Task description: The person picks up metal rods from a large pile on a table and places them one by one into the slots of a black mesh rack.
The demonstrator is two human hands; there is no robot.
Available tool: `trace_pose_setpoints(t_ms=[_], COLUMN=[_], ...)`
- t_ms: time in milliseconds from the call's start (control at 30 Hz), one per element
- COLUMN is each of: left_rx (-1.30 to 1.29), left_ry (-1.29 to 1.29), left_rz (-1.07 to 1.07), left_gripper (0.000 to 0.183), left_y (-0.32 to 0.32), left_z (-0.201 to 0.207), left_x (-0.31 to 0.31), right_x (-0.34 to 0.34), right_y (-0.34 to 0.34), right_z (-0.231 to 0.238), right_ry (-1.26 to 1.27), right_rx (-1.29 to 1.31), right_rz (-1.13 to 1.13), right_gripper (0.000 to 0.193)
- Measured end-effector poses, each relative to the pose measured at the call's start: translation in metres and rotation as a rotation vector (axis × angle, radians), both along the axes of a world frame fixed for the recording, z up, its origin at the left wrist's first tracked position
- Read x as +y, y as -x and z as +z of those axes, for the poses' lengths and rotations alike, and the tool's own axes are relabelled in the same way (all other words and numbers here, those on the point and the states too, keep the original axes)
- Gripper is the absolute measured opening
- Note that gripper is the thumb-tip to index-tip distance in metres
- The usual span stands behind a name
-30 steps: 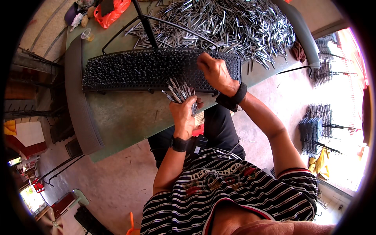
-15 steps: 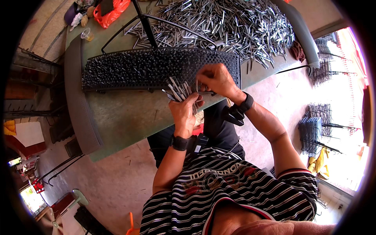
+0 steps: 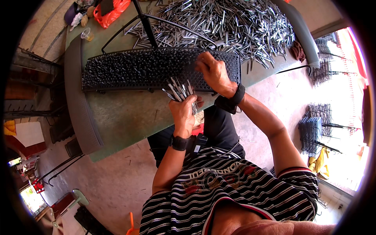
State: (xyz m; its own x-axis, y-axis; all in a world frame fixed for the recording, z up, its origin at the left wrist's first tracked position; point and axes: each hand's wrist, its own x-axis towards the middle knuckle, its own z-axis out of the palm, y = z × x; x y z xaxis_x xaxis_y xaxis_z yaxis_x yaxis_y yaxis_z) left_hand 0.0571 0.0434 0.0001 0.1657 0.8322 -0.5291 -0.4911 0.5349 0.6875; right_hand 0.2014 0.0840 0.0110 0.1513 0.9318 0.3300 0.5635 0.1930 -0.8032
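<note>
My left hand (image 3: 183, 111) is closed around a fanned bundle of thin metal strips (image 3: 179, 91), their ends pointing away from me. It is just in front of a long black perforated rack (image 3: 231, 72) on the table. Most of the rack's holes, from its left end to past the middle, have small strips standing in them; holes at its right end show bare. Over the right part of the rack is my right hand (image 3: 214, 74), fingers curled in a pinch. Its fingertips are dark and blurred, so what they hold cannot be made out.
A large heap of loose metal strips (image 3: 235, 27) covers the table's far side. A black metal frame (image 3: 147, 29) rises behind the rack. At the far left are a plastic cup (image 3: 87, 34) and a red bag (image 3: 111, 15). The green tabletop (image 3: 121, 117) has grey padded ends.
My right hand has moved away from the bundle, up and forward over the rack. My left hand has stayed in place, still holding the strips.
</note>
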Motion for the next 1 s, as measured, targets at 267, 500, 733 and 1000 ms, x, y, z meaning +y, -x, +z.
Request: trace_pose_setpoints(t_ms=[267, 500, 733, 1000], left_rx=[0.012, 0.012, -0.050, -0.035], left_ry=[-0.008, -0.010, 0.009, 0.002], left_rz=[-0.009, -0.049, 0.036, 0.057], left_gripper=[0.017, 0.014, 0.013, 0.016], left_y=[0.004, 0.001, 0.003, 0.006], left_z=[-0.005, -0.011, -0.017, -0.010], left_x=[-0.001, -0.005, -0.005, -0.001], right_x=[-0.002, -0.007, -0.004, 0.004], right_y=[0.002, -0.003, 0.011, 0.001], right_z=[0.010, 0.016, 0.021, -0.005], right_ry=[-0.079, 0.361, 0.057, -0.188], right_rx=[-0.466, 0.125, 0.162, -0.435], right_rz=[0.048, 0.131, -0.070, 0.136], right_gripper=[0.012, 0.011, 0.008, 0.006])
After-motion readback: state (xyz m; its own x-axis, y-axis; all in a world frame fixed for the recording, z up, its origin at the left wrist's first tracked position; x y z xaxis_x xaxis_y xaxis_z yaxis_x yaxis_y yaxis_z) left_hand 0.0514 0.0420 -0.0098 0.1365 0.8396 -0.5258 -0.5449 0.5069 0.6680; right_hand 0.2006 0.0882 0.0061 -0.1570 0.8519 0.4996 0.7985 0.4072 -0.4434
